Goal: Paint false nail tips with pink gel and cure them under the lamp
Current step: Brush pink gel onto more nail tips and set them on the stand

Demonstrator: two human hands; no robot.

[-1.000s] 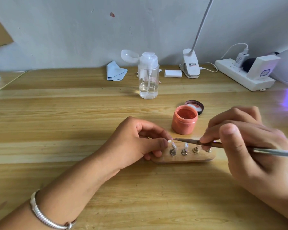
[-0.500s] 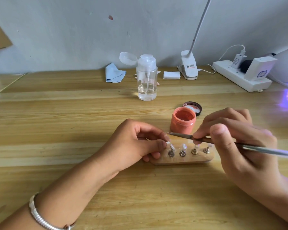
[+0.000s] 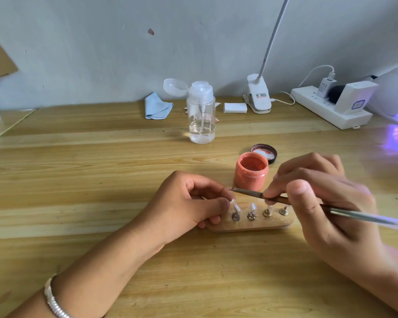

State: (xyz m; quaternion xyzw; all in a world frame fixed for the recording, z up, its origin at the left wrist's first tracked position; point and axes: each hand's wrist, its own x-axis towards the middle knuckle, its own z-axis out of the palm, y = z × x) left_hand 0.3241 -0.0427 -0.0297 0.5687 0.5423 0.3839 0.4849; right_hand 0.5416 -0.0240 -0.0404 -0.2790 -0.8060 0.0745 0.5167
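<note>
A wooden nail-tip stand [image 3: 251, 226] lies on the table with several metal pegs carrying clear nail tips [image 3: 236, 207]. My left hand [image 3: 189, 203] grips the stand's left end, thumb and fingers curled beside the leftmost tip. My right hand [image 3: 319, 196] pinches a thin brush [image 3: 251, 193] whose tip hovers just above that leftmost tip, near my left fingertips. An open jar of pink gel [image 3: 251, 174] stands right behind the stand, its lid [image 3: 264, 152] behind it. The white curing lamp [image 3: 395, 97] glows purple at the far right edge.
A clear pump bottle [image 3: 201, 115] with liquid stands behind the jar. Along the wall lie a blue cloth [image 3: 157, 106], white pads [image 3: 235, 107], a clip desk lamp [image 3: 259, 97] and a power strip [image 3: 331, 109] with plugs. The wooden table [image 3: 78, 180] stretches to the left.
The brush tip has lifted a little from the leftmost nail tip and now hovers above it. My left hand keeps holding the stand.
</note>
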